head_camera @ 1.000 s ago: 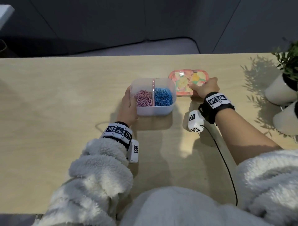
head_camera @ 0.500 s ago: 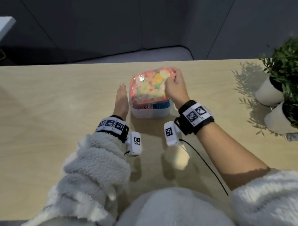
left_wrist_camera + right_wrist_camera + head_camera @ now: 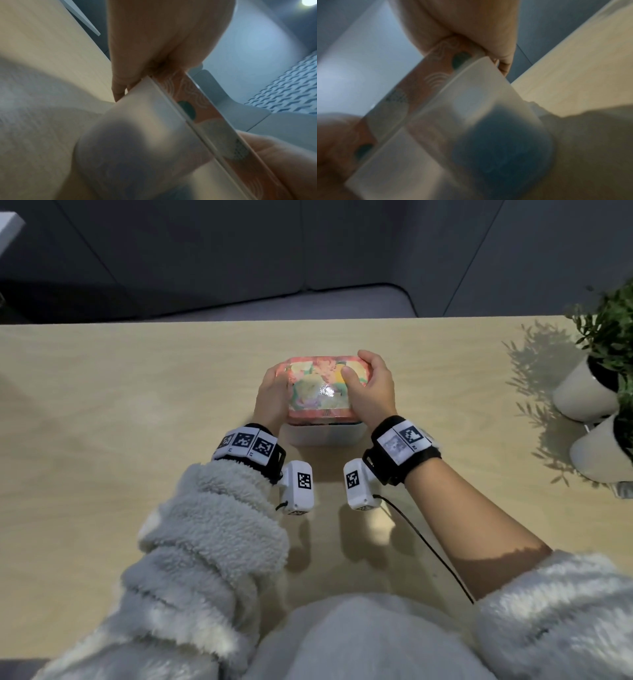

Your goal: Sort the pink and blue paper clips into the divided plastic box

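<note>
Your left hand (image 3: 272, 398) clasps the left end of the patterned lid (image 3: 320, 388); its grip wraps the lid's edge. The lid sits on the divided plastic box (image 3: 323, 434), mid-surface (image 3: 137, 392). Your right hand (image 3: 371, 390) grips the right end. Through the right wall, blue paper clips (image 3: 501, 148) show, so sorting looks done; only pressing the lid shut seems left.
</note>
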`<act>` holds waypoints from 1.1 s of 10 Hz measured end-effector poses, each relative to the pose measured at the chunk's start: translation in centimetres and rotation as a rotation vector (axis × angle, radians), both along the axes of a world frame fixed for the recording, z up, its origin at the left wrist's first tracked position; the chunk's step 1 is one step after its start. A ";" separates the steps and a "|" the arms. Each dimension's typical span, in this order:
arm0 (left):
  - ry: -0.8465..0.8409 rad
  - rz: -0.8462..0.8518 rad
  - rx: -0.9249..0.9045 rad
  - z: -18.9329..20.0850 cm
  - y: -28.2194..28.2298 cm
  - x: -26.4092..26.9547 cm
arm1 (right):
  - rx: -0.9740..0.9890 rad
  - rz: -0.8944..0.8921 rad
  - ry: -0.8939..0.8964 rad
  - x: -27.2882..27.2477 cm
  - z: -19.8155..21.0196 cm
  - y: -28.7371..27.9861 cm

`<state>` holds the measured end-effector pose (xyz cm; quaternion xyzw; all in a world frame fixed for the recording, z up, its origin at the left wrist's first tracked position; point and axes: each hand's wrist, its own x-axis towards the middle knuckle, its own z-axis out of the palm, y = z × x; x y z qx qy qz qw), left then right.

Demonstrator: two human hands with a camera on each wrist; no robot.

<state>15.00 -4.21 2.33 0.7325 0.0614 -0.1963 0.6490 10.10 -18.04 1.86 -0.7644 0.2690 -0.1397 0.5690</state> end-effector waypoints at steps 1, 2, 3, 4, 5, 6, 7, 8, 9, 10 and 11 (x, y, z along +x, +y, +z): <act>0.018 -0.023 -0.029 0.0 0.0 0.2 | 0.034 -0.014 0.001 -0.1 -0.5 -0.1; 0.031 -0.034 -0.064 0.2 0.1 0.0 | 0.043 -0.015 -0.007 -0.2 -0.6 0.1; 0.016 -0.082 -0.087 0.2 0.6 -0.2 | 0.028 0.013 0.010 -0.1 -0.9 0.3; -0.025 -0.100 -0.042 -0.2 0.9 -0.3 | 0.039 0.033 0.004 -0.1 -1.1 -0.1; -0.074 -0.104 0.021 -0.8 0.8 -0.6 | 0.031 0.035 0.006 -0.2 -1.2 -0.5; -0.098 -0.085 0.035 -0.9 0.5 -0.7 | -0.011 0.033 -0.016 -0.3 -1.4 -0.5; -0.123 -0.051 0.038 -0.9 0.3 -0.9 | -0.065 0.022 -0.021 -0.4 -1.1 -0.3; -0.171 -0.046 0.028 -1.1 0.4 -1.0 | -0.052 -0.002 -0.051 -0.4 -1.5 -0.3; -0.123 -0.057 0.043 -0.8 0.4 -1.1 | -0.023 0.011 0.012 -0.6 -1.2 -0.2; -0.034 -0.094 -0.024 -1.0 0.8 -0.4 | 0.058 0.079 0.097 -0.3 -0.3 -1.2; -0.024 0.049 -0.004 -1.8 3.0 -0.6 | 0.030 0.011 0.010 -1.8 1.6 -3.8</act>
